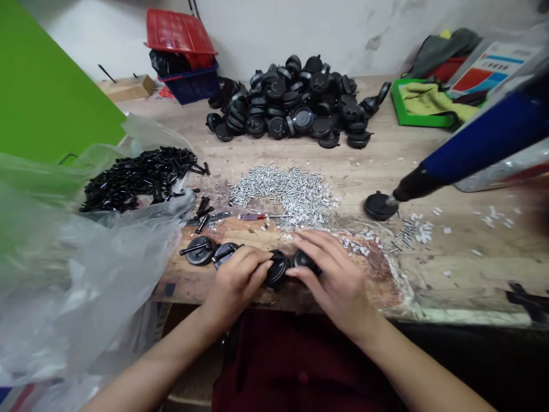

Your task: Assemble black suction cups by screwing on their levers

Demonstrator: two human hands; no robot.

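Several round black parts, which look like caster wheels, lie in a row at the table's front edge. The two on the left, a first round part (200,251) and a second round part (225,254), each have a black bar across the top. My left hand (242,274) is closed, thumb and index finger pinched at the rim of the third round part (278,269); anything between the fingertips is hidden. Curved around the rightmost round part (304,261), my right hand (337,280) grips it between thumb and fingers and covers much of it.
Behind the hands lie silver pins (278,186) and a screwdriver (253,217). Black bars (137,177) are heaped on a plastic bag (98,274) at left. More round parts (283,103) are piled at back. A blue tool (467,143) slants in from the right, touching another round part (377,205).
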